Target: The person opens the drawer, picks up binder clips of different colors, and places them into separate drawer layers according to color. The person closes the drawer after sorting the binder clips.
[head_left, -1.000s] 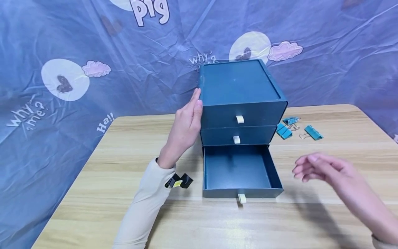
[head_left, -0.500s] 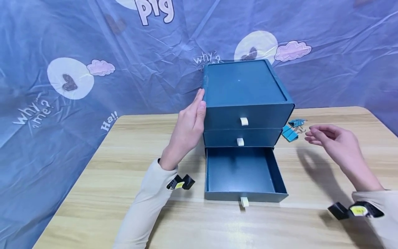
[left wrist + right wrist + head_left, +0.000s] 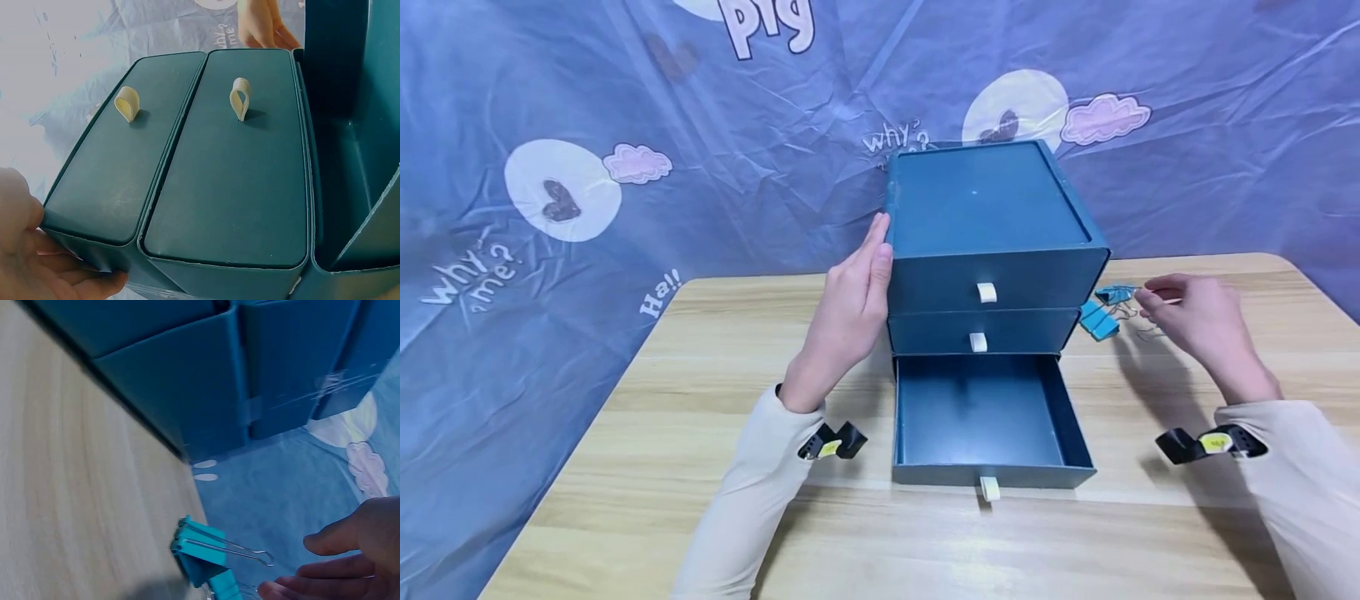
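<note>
My left hand [image 3: 848, 307] lies with straight fingers along the left side of a dark blue three-tier drawer box [image 3: 992, 200]. The left wrist view shows those fingers [image 3: 81, 281] against its wall. The bottom drawer [image 3: 940, 475] is pulled out, with nothing in it; the upper two are closed. At the back right, my right hand [image 3: 1206, 321] hovers by several teal binder clips [image 3: 1099, 322]. In the right wrist view, its thumb and fingers stand apart, nothing between them, beside a clip [image 3: 203, 547] with wire handles. One clip is mostly hidden under this hand.
The wooden table [image 3: 647, 433] ends at a blue printed cloth [image 3: 760, 167] hanging behind. White pull tabs [image 3: 987, 292] stick out of the drawer fronts. Each sleeve carries a black wrist camera [image 3: 1213, 443].
My right hand has moved from beside the open drawer back toward the binder clips, now covering one of them. The left hand stays against the box.
</note>
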